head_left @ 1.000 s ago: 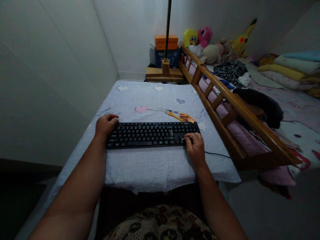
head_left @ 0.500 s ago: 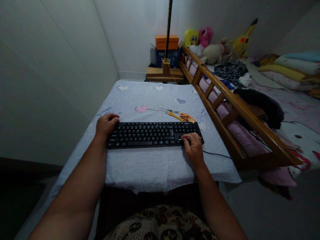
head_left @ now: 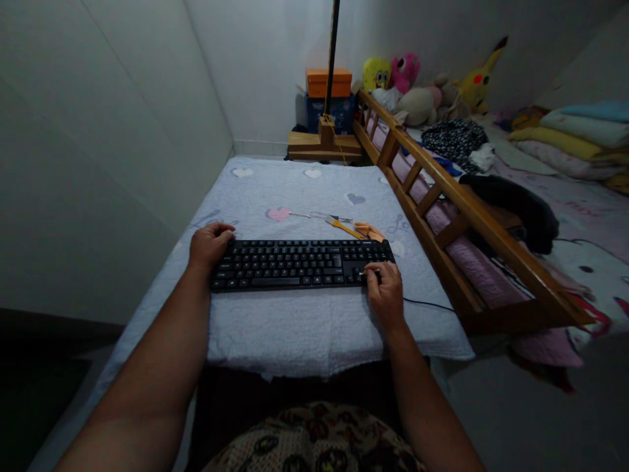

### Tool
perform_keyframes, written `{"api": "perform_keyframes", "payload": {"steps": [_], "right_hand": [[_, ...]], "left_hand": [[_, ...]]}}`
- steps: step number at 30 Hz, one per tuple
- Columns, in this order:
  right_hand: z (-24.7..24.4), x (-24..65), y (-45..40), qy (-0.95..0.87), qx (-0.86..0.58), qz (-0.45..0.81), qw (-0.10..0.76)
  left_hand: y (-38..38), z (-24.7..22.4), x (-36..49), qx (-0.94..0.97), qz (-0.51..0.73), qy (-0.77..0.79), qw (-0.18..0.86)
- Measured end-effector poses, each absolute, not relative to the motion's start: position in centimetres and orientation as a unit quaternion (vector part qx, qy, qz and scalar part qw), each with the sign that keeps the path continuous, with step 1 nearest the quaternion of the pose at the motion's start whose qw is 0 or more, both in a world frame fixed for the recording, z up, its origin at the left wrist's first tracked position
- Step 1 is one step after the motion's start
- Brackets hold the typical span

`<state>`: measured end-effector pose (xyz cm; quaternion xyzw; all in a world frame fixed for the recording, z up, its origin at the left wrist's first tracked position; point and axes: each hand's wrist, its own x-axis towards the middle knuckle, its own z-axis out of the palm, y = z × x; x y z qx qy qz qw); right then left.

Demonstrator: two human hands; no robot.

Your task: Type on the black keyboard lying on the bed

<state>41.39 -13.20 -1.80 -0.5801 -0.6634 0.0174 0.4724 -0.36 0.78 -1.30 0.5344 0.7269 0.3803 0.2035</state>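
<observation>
A black keyboard point(head_left: 285, 263) lies across the cloth-covered table in front of me. My left hand point(head_left: 210, 246) is closed on its upper left corner, thumb and fingers at the edge. Over the arrow and number keys at the right end, my right hand point(head_left: 386, 288) pinches a thin cotton swab point(head_left: 362, 273); its white tip points left, close to the keys. Most of the swab is hidden by the fingers. Behind the keyboard lie a brush with a yellow handle point(head_left: 346, 228), a folded orange cloth point(head_left: 368, 231) and a thin wire-like tool point(head_left: 329, 217).
A pale blue cloth with hearts point(head_left: 275, 328) covers the table. Along the right side runs a wooden bed rail point(head_left: 442, 196); soft toys and folded bedding lie beyond it. A wooden stand point(head_left: 324, 144) and an orange box point(head_left: 328, 83) are at the back. The keyboard's cable point(head_left: 427, 303) trails right.
My right hand has shifted slightly to the right over the keys with the swab. My left hand and the keyboard stay where they were.
</observation>
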Motion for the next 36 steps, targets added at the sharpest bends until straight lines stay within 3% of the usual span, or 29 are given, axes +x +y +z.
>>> {"api": "perform_keyframes", "payload": {"steps": [36], "right_hand": [[-0.9,40.5,-13.9,-0.69,-0.555,0.058,0.462]], "left_hand": [[0.7,-1.2,-0.3,0.533,0.373,0.733,0.2]]}}
